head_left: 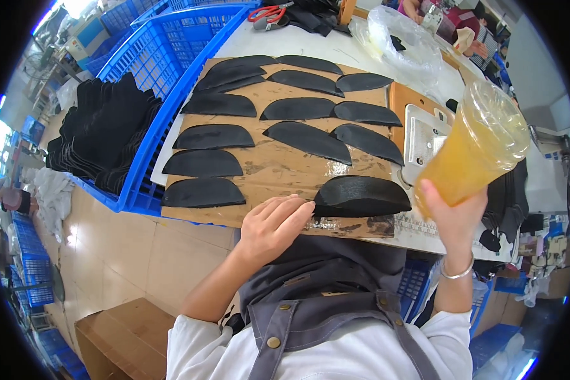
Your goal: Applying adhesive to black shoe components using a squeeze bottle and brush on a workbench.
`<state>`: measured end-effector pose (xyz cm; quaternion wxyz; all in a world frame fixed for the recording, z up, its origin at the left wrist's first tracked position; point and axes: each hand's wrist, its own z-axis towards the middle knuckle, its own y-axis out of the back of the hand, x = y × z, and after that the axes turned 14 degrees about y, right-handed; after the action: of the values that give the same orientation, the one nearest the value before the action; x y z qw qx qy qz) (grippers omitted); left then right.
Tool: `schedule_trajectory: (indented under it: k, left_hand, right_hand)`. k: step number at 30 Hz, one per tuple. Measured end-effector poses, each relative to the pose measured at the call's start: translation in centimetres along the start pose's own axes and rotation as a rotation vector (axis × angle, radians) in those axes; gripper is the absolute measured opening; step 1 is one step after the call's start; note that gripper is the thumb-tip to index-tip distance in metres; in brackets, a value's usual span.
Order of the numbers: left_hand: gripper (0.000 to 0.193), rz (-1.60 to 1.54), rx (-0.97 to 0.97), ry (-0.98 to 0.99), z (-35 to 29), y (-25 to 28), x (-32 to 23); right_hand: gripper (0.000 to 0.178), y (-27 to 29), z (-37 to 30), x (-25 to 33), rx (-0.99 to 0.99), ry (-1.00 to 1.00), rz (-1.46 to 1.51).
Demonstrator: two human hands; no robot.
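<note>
Bottle [472, 142]: one, clear plastic, containing yellow liquid, tilted above the right part of the white tabletop [240, 41]; right hand's [451, 218] grip clamped around it. Blue crate [159, 57] at left holds a pile of black layered pieces [104, 130], count not determinable. Cardboard sheet [272, 170] bears eleven countable curved black pieces [297, 109], plus an overlapping far-left group, number unclear. One black stack [362, 197] sits near the front edge; left hand [269, 227] touches its left end, closure not determinable.
</note>
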<state>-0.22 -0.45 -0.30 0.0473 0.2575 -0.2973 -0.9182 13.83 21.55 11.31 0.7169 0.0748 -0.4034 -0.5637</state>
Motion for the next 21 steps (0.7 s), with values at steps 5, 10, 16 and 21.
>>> schedule_trajectory:
  k: [5, 10, 16, 21]
  left_hand:
    - [0.026, -0.034, -0.026, 0.005, 0.0, 0.0, 0.1]
    - [0.027, -0.045, -0.014, 0.01, -0.2, 0.0, 0.2]
    - [0.027, -0.033, 0.022, 0.031, 0.2, 0.2, -0.5]
    - [0.028, -0.037, -0.007, 0.031, 0.0, 0.0, -0.2]
  right_hand:
    - [0.04, 0.6, -0.2, 0.9, -0.191, -0.087, 0.183]
    - [0.054, -5.5, 0.9, 4.5, 0.097, 0.066, 0.593]
    - [0.065, -7.8, 0.9, 4.3, 0.123, 0.215, 0.404]
    - [0.047, -2.6, -0.6, 1.6, 0.047, 0.043, 0.372]
